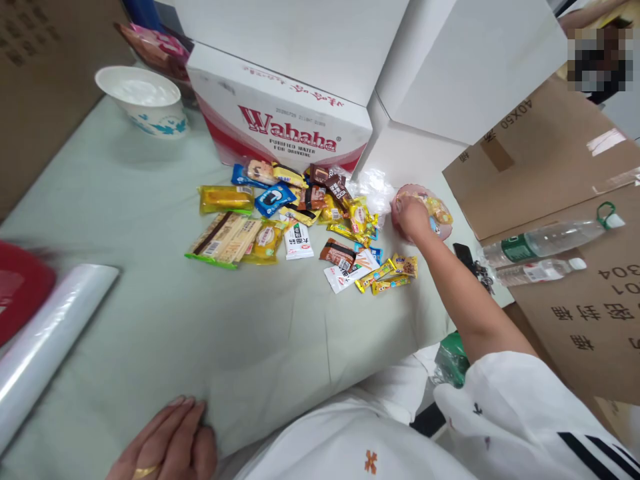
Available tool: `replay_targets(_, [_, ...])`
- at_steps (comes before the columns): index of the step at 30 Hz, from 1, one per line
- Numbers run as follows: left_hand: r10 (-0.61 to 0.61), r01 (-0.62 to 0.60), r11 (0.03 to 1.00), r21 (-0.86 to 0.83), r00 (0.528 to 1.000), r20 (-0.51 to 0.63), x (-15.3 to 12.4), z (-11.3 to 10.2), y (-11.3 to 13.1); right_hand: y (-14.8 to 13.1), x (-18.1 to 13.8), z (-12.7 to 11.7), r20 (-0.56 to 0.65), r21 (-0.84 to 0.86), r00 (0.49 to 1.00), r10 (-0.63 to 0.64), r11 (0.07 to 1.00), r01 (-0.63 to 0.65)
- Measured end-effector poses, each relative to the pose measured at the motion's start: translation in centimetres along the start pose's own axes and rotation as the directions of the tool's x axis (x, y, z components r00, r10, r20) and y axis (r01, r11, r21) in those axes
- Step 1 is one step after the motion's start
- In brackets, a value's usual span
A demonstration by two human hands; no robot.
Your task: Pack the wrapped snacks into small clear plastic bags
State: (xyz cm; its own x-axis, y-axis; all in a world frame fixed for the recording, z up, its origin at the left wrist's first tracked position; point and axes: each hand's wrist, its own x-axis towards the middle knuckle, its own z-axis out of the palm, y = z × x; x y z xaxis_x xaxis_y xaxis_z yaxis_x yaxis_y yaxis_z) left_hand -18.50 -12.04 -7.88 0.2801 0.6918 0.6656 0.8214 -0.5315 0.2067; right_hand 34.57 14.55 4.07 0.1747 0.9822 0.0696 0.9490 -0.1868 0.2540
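My right hand [414, 217] reaches down into a pinkish, see-through dish [401, 195] at the table's right side. Its fingers look curled together, and what they grip, if anything, is hidden. Yellow-wrapped snacks [440, 212] lie in the dish beside the hand. At the near edge, my left hand [173, 440], with a gold ring, rests on the pale tablecloth with its fingers extended and nothing in them. Left of the dish spreads a pile of wrapped snacks: a cracker pack [219, 239], a white packet [299, 241], brown cocoa packets [338, 188] and small yellow sticks [390, 285].
A Wahaha water carton [290, 127] stands behind the pile, with a paper bowl [160, 113] to its left. A plastic film roll [55, 340] and a red object [23, 287] lie at left. Plastic bottles [545, 243] and keys [480, 270] sit at right by cardboard boxes [550, 153].
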Motion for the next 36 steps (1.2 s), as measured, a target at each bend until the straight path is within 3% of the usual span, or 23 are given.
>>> replay_targets(6, [0.062,-0.062,0.998,0.015,0.998,-0.024,0.6,-0.2,0.1,-0.1,-1.4,0.1,-0.085,0.031,0.995,-0.058,0.998,0.061])
replay_targets(11, [0.106,-0.103,0.992,0.069,0.994,-0.035,1.7,-0.5,0.3,-0.2,0.0,-2.5,-0.306,0.205,0.949,0.081,0.979,-0.017])
replay_targets(17, [0.124,-0.123,0.990,0.075,0.992,-0.019,2.2,-0.6,0.4,-3.7,5.2,-2.8,-0.160,0.309,0.958,0.238,0.934,-0.180])
replay_targets(23, [0.066,-0.066,0.997,0.046,0.998,0.000,1.9,-1.0,0.4,-5.5,8.3,-0.5,-0.022,0.217,0.990,0.137,0.968,-0.129])
replay_targets(26, [-0.099,0.108,0.988,-0.110,0.992,0.082,1.6,-1.7,0.7,-4.8,8.2,-0.3,-0.074,0.207,0.987,0.144,0.970,-0.126])
replay_targets(30, [-0.331,0.353,0.905,-0.239,0.935,0.126,2.5,-2.7,1.3,-3.3,6.7,-1.2,-0.148,0.202,0.969,0.197,0.965,-0.165])
replay_targets(32, [-0.354,0.375,0.888,-0.266,0.927,0.125,3.3,-2.9,1.4,-2.7,5.8,-1.8,-0.080,0.136,0.981,0.177,0.977,-0.165])
replay_targets(36, [-0.276,0.322,0.893,-0.315,0.943,0.184,4.6,-2.4,1.5,-3.1,4.3,-2.2,0.121,-0.026,0.989,0.079,0.997,-0.077])
